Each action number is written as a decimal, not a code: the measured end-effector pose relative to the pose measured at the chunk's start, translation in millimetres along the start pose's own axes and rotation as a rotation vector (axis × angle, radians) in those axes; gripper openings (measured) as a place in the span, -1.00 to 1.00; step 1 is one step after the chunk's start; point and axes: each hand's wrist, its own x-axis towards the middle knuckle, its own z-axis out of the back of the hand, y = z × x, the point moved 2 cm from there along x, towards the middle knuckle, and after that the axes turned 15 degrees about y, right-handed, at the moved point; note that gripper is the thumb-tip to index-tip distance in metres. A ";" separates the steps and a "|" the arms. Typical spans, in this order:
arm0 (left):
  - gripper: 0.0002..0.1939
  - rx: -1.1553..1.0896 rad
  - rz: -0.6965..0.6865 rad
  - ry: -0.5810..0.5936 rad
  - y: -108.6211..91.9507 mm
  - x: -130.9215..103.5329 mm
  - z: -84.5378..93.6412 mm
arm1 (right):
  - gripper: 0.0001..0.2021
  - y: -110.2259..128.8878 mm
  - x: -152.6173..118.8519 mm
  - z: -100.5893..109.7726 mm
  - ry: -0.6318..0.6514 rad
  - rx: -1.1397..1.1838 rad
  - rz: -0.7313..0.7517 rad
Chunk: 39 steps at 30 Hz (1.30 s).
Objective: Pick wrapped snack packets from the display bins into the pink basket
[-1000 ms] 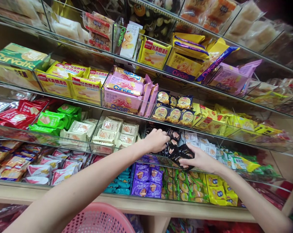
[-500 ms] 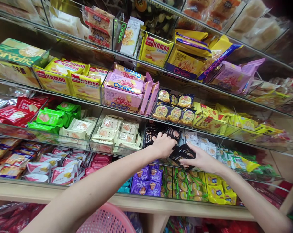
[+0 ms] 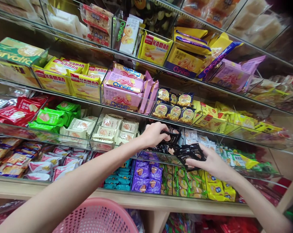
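Observation:
My right hand grips a few black snack packets between thumb and fingers, in front of the shelf lip. My left hand reaches into the compartment of black packets, fingers curled onto a black snack packet there. More black packets lie under and beside the left hand, partly hidden by it. To the left of this compartment are cream-coloured packets; white packets are to its right.
Clear dividers split the tiered shelves. Above sit round-label cookie packs and pink Carvalfo packs. Below are purple packets and yellow packets. A pink perforated basket stands below the wooden shelf edge.
My left hand has moved left and up, deeper over the black packets. My right hand has shifted right with its packets, apart from the left. More of the pink basket shows.

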 end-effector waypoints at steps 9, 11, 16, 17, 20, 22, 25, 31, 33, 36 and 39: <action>-0.84 0.127 0.124 -0.045 30.5 -42.5 -6.0 | -0.61 -22.8 -46.0 -111.0 -0.294 0.885 -0.014; -0.83 0.159 0.118 -0.080 29.7 -42.7 -10.6 | -0.61 -26.1 -49.1 -155.8 -0.284 1.160 -0.062; -0.82 0.258 0.117 -0.120 26.2 -42.6 -15.9 | -0.70 -14.5 -45.9 -236.8 -0.162 1.481 -0.162; -0.81 0.300 0.102 -0.126 25.8 -43.7 -16.0 | -0.73 -8.8 -45.2 -244.9 -0.144 1.517 -0.177; -0.76 0.439 0.044 -0.149 26.0 -49.1 -15.5 | -0.81 9.4 -44.4 -258.0 -0.119 1.616 -0.214; -0.74 0.492 0.022 -0.162 27.1 -52.5 -15.7 | -0.83 19.5 -44.1 -262.6 -0.105 1.647 -0.220; -0.70 0.521 0.012 -0.152 28.9 -53.4 -17.2 | -0.81 28.5 -43.0 -269.5 -0.085 1.630 -0.231; -0.66 0.455 0.016 -0.170 21.4 -64.6 -9.6 | -0.83 28.7 -39.5 -285.7 -0.020 1.613 -0.251; -0.66 0.385 0.001 -0.194 15.0 -87.8 -7.5 | -0.84 26.6 -38.3 -291.6 -0.018 1.616 -0.262; -0.68 0.202 -0.001 -0.172 8.7 -145.8 -18.4 | -0.81 26.6 -35.9 -301.1 0.009 1.636 -0.279; -0.70 -0.028 0.191 -0.124 12.0 -215.3 -48.0 | -0.84 32.5 -31.9 -310.4 0.036 1.662 -0.273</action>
